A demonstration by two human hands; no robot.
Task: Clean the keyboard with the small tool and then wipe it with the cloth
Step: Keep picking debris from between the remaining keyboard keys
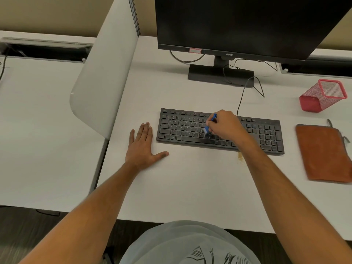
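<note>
Your right hand (225, 123) hangs over the middle of the black keyboard (220, 131), its fingers curled tightly around a small blue tool (211, 123). The blue handle sticks up past your knuckles, and the pale bristled end points down from under your fingertips onto the keys in the centre rows; whether the bristles actually touch the keys is too blurred to tell. Your wrist crosses the near edge of the keyboard.

Your left hand (142, 144) lies flat on the white desk (190, 187), palm down, fingers straight and close together, thumb spread out toward the keyboard's near left corner. It holds nothing; the fingertips sit just beside the keyboard's left end without touching it.

The orange cloth (325, 154) lies flat on the desk well to the right of your right hand, beyond the keyboard's number pad and apart from it. A small yellowish speck patch (240, 158) sits on the desk just beside your right forearm, near the keyboard's front edge. A red mesh cup (322, 96) lies tipped on its side, farther back than the cloth. The monitor (247, 25) stands behind the keyboard.
</note>
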